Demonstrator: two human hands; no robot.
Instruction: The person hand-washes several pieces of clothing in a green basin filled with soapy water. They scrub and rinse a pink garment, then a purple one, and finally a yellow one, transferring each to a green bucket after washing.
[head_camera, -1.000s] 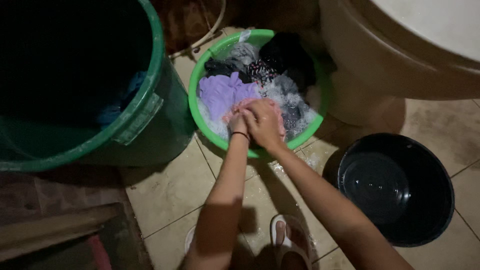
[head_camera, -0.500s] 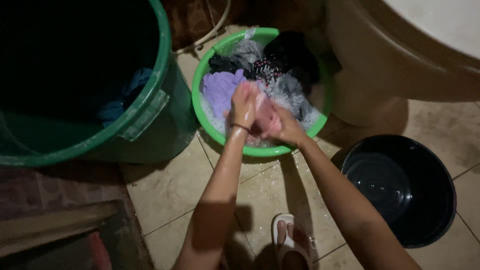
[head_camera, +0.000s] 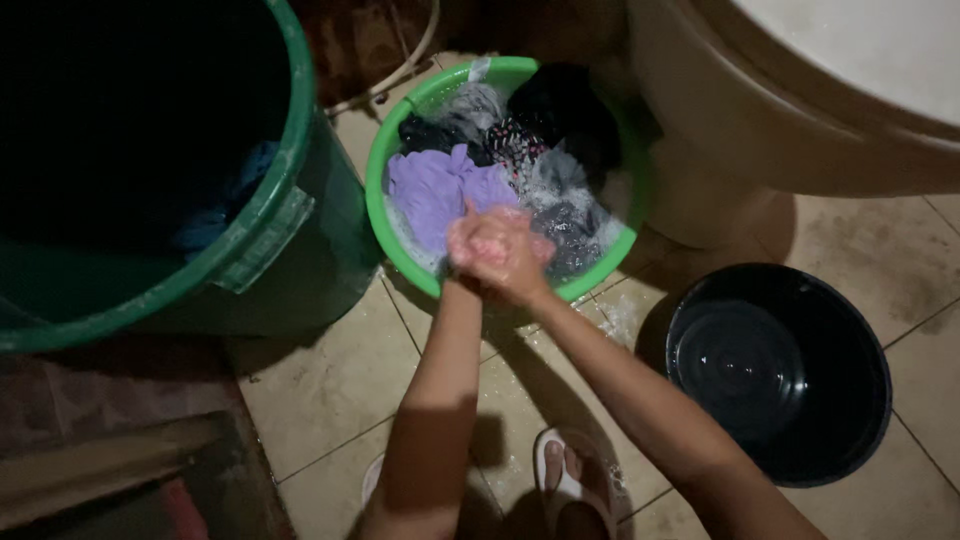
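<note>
Over near rim of bright green round plastic basin (head_camera: 400, 120), our left hand (head_camera: 470, 245) and right hand (head_camera: 515, 262) clench together around wet pink cloth (head_camera: 497, 238). Cloth bunched; long axis, heading not discernible. Lilac garment (head_camera: 430, 190) just beside. Dark round basin (head_camera: 780, 375) well apart.

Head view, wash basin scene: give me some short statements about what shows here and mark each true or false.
1. Both hands, left hand and right hand, are pressed together over the green basin. True.
2. The green basin holds only clear water. False: it holds suds and clothes, among them a lilac garment.
3. The black basin stands on the tile floor, apart from the green basin. True.
4. The large green bin lies tipped on its side. False: it stands upright beside the green basin.
</note>
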